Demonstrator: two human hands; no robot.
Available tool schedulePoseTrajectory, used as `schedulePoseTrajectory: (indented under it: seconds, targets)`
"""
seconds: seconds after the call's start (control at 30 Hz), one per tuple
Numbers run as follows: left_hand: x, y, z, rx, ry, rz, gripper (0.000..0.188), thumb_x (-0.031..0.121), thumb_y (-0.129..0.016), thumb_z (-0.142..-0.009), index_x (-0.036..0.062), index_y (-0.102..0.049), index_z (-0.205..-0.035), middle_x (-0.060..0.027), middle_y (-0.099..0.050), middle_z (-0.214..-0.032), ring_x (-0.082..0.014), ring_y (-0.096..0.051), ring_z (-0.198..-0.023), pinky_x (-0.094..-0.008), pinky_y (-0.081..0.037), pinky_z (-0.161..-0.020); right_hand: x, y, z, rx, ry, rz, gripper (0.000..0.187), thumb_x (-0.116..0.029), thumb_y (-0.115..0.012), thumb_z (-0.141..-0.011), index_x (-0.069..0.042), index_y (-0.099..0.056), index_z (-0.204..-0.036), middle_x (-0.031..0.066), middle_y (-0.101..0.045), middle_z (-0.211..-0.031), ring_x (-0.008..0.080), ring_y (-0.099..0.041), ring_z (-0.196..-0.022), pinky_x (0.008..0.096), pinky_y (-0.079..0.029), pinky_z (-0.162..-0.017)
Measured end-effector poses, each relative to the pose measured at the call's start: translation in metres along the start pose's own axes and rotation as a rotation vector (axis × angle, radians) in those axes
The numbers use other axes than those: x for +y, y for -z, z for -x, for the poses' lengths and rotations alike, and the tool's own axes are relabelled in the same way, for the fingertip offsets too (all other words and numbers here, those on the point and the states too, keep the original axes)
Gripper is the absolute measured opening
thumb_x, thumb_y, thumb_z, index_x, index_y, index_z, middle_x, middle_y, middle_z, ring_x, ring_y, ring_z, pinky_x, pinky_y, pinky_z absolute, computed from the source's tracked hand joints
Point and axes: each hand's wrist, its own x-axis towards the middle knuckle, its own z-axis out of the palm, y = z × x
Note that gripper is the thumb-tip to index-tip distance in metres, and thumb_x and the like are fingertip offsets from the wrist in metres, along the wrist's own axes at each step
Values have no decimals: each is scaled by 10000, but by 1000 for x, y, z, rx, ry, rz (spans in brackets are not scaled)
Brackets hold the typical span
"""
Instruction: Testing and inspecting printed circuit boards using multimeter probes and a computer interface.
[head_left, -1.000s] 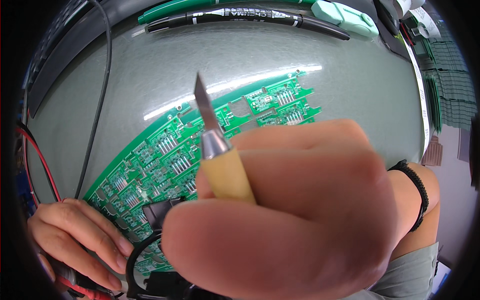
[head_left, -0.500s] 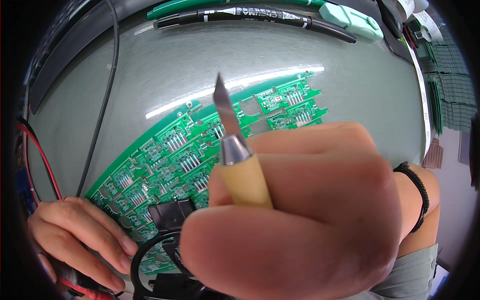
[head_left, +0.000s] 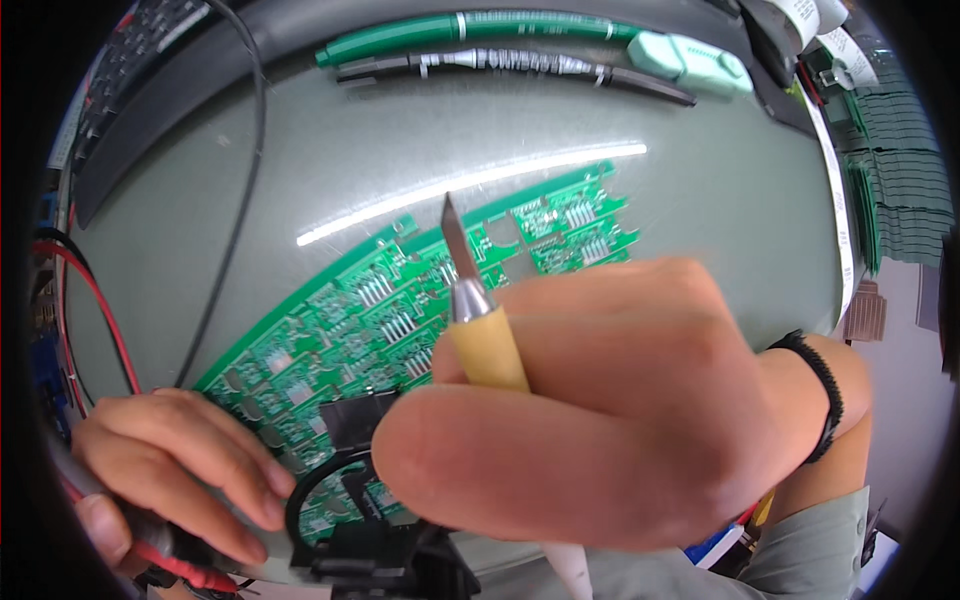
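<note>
In my right hand (head_left: 600, 400) is a craft knife (head_left: 490, 340) with a pale yellow handle and a silver collar. Its pointed blade rises away from me, overlapping the far edge of a green circuit board panel (head_left: 340, 330) in the picture; whether it touches is unclear. The panel carries many small boards with silver pads. At the panel's near left side, my left hand (head_left: 180, 460) has its fingers curled, with a black and red test probe (head_left: 185, 560) between thumb and fingers. A black plastic piece with a ring (head_left: 385, 550) lies partly under my right hand, over the panel.
Beyond the panel lie a green marker (head_left: 400, 40), a black marker (head_left: 520, 68) and a mint-green cutter case (head_left: 690, 62). A black cable (head_left: 240, 200) crosses the left side, beside red and black leads (head_left: 110, 320). Stacked green boards (head_left: 905, 150) stand at the right.
The view has shifted, so the markers and panel sit lower. My right hand appears slightly higher, still gripping the knife, and a white tapered end shows below it. My left hand still holds the probe.
</note>
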Motion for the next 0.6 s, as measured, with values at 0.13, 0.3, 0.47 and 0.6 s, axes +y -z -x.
schedulePoseTrajectory:
  seconds: [0.13,0.3,0.47,0.6]
  targets:
    - [3,-9,2,101,-1,45,616,379,-327,-938,-63,-705,-737,-225,-664,-834,-344,-660,-869,-422,-530,-809,-15,21,-4,-225,-104,54,190,-66,-712,-628,-87,-657,-809,16,-553,-678,164,-533,-525,284,-431,-472]
    - [1,-8,9,58,-10,116,562,361,-356,-913,-75,-696,-817,-233,-657,-951,-341,-644,-922,-405,-488,-878,-15,61,1,-218,-250,-35,153,-82,-715,-812,-31,-587,-879,82,-577,-701,224,-588,-614,320,-451,-558]
    - [0,-10,8,116,14,86,595,377,-340,-895,-77,-696,-750,-233,-664,-881,-342,-644,-886,-403,-493,-857,-2,112,51,204,-637,101,163,-65,-676,-874,-33,-516,-878,12,-581,-724,79,-563,-651,225,-430,-564]
    - [7,-11,11,109,-24,78,589,375,-331,-896,-60,-700,-748,-217,-673,-881,-321,-638,-883,-395,-487,-852,11,134,73,343,-714,108,156,-73,-657,-889,-32,-507,-875,16,-583,-721,58,-558,-653,185,-428,-569]
